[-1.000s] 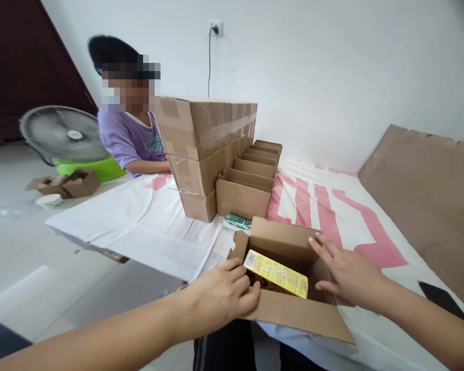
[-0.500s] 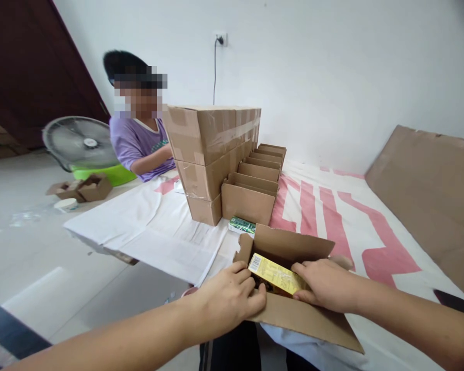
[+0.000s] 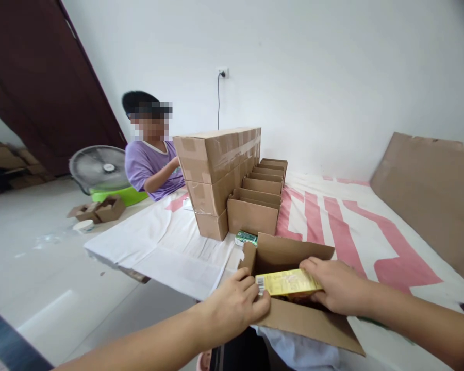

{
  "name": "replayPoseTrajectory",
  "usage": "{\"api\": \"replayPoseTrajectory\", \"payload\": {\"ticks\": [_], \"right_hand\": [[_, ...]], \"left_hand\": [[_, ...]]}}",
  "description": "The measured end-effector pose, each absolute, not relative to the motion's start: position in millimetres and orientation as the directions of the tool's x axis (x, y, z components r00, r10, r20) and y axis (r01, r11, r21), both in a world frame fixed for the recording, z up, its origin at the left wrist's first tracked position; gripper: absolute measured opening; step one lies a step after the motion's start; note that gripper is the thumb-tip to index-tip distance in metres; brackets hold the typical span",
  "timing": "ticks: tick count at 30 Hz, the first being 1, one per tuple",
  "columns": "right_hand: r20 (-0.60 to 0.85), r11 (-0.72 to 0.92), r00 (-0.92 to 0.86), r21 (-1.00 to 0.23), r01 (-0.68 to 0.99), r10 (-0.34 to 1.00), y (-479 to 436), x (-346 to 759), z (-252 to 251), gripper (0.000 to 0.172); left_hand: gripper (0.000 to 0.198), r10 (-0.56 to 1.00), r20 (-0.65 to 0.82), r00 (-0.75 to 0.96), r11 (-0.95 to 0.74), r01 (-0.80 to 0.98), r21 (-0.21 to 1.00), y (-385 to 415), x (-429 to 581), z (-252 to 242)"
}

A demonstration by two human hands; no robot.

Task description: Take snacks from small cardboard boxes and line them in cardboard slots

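Observation:
An open cardboard box (image 3: pixel 294 252) with its flaps raised and folded out stands at the near edge of the cloth. Over its opening lies a small yellow carton (image 3: pixel 286 282) with a barcode on its left end. My right hand (image 3: pixel 340 283) is closed around the carton's right end. At the box's near left corner, my left hand (image 3: pixel 237 304) has its fingers curled over the cardboard, close to the carton's barcode end. What lies deeper in the box is mostly hidden. Just behind the box sits a small green carton (image 3: pixel 246 238).
Taped cardboard boxes (image 3: pixel 211 185) form a stacked wall, with a row of open boxes (image 3: pixel 253 214) alongside. A person in purple (image 3: pixel 152 170) sits behind the stack. A large cardboard sheet (image 3: pixel 429 201) leans at right; a fan (image 3: pixel 108 167) stands at left.
My right hand has raised the yellow carton's right end, so it lies more level across the opening. The left hand stays at the box corner. The camera view has shifted.

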State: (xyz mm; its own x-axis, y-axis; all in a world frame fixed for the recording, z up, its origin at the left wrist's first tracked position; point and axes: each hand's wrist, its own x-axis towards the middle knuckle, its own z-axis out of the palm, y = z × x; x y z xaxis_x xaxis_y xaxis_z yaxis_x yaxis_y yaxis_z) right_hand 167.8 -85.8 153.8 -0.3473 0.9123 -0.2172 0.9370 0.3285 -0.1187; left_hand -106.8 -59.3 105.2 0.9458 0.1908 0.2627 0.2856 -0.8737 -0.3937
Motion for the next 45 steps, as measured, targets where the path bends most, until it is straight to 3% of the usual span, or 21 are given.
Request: {"api": "replayPoseTrajectory", "payload": {"ticks": [3, 6, 10, 14, 15, 17, 18, 25, 29, 34, 40, 45], "right_hand": [[-0.078, 0.320, -0.347, -0.242, 0.916, 0.935, -81.3, 175.9, 175.4, 0.037], [0.042, 0.331, -0.334, -0.297, 0.895, 0.942, -71.1, 185.0, 185.8, 0.044], [0.133, 0.300, -0.269, -0.369, 0.880, 0.954, -50.6, 196.8, 191.1, 0.042], [0.215, 0.309, -0.226, -0.559, 0.769, 0.950, -26.1, 206.3, 205.8, 0.037], [0.237, 0.320, -0.218, -0.604, 0.730, 0.947, -18.4, 207.6, 210.2, 0.038], [0.283, 0.339, -0.194, -0.672, 0.658, 0.939, -0.4, 208.5, 217.3, 0.042], [0.303, 0.341, -0.172, -0.701, 0.626, 0.937, 9.8, 208.2, 219.6, 0.044], [0.259, 0.210, 0.057, -0.876, 0.434, 0.964, 74.3, 203.1, 216.9, 0.053], [0.194, 0.167, 0.037, -0.912, 0.373, 0.980, 96.2, 201.3, 207.3, 0.055], [0.215, 0.209, -0.011, -0.935, 0.286, 0.977, 116.6, 194.1, 190.3, 0.057], [0.249, 0.253, -0.085, -0.967, 0.036, 0.965, 128.4, 192.4, 173.9, 0.064], [0.255, 0.258, -0.060, -0.964, 0.062, 0.965, 119.6, 207.9, 165.0, 0.064]], "left_hand": [[0.025, 0.225, 0.241, 0.944, -0.871, 0.306, -0.384, -45.4, -113.3, 108.6], [0.029, 0.288, 0.218, 0.932, -0.902, 0.341, -0.265, -34.1, -116.3, 120.6], [0.072, 0.446, 0.236, 0.863, -0.895, 0.431, 0.112, -21.1, -114.1, 150.5], [0.048, 0.691, 0.432, 0.580, -0.721, 0.514, 0.464, 13.1, -99.3, 182.5], [0.051, 0.750, 0.459, 0.477, -0.660, 0.499, 0.561, 25.9, -93.0, 188.7], [0.072, 0.846, 0.396, 0.359, -0.504, 0.290, 0.813, 54.1, -78.9, 197.5], [0.075, 0.864, 0.307, 0.398, -0.380, 0.119, 0.917, 68.3, -71.8, 200.1], [0.071, 0.827, 0.263, 0.497, -0.245, -0.103, 0.964, 139.0, -41.0, 199.7], [0.069, 0.831, 0.272, 0.484, -0.220, -0.164, 0.962, 162.9, -34.5, 195.8], [0.072, 0.813, 0.294, 0.503, -0.224, -0.195, 0.955, 180.6, -31.2, 187.6], [0.075, 0.779, 0.340, 0.526, -0.255, -0.230, 0.939, 181.7, -26.3, 175.6], [0.070, 0.750, 0.366, 0.551, -0.292, -0.220, 0.931, 172.1, -21.4, 172.9]]}}
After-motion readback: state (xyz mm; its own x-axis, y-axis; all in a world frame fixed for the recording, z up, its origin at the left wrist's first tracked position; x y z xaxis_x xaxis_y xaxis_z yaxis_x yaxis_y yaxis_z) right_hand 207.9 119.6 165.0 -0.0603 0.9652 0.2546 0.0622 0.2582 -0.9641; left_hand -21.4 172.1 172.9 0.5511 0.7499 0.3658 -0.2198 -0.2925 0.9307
